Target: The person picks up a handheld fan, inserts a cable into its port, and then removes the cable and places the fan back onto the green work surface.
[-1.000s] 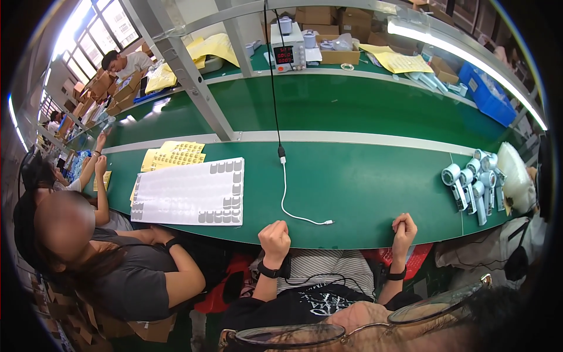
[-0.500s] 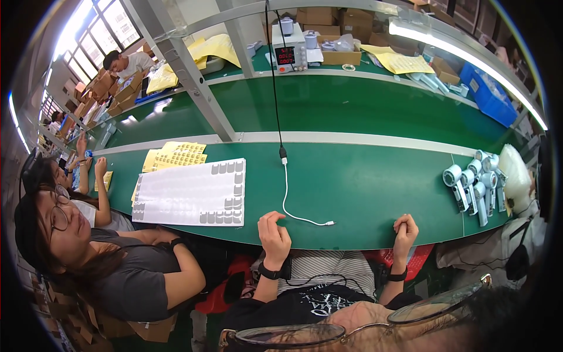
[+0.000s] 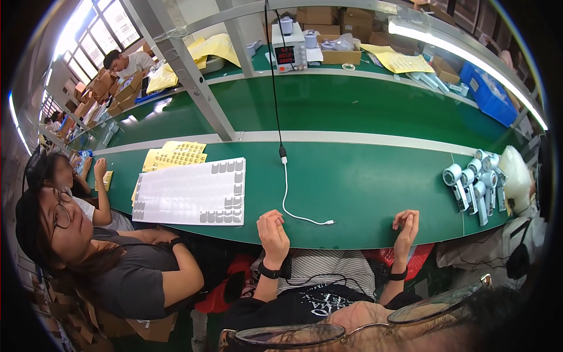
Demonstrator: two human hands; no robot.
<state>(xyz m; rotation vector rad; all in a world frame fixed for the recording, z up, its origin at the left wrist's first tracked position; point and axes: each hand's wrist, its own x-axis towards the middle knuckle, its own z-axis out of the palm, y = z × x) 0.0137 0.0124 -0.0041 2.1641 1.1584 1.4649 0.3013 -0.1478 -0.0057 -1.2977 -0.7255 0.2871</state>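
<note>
At the near edge of the green workbench (image 3: 358,193) my left hand (image 3: 273,237) is raised, its fingers loosely curled in, with nothing seen in it. My right hand (image 3: 406,230) stands apart from it at the same edge, fingers bent but parted, holding nothing. Between them, farther in, lies a white charging cable (image 3: 287,193), its free plug on the bench and its other end joined to a hanging black cord (image 3: 275,88). Left of my left hand is a white sheet of grey stickers (image 3: 187,193). Neither hand touches the cable or sheet.
Yellow sticker sheets (image 3: 176,154) lie behind the white sheet. Several light-blue handheld fans (image 3: 478,182) are piled at the right, beside a white foam bag (image 3: 515,179). A metal post (image 3: 199,88) rises at the back. On the left sits a co-worker (image 3: 141,270), arms folded near the bench.
The fingers of my right hand have spread a little. My left hand has shifted only slightly. Co-workers at the left have moved their heads, and one has lowered a raised hand.
</note>
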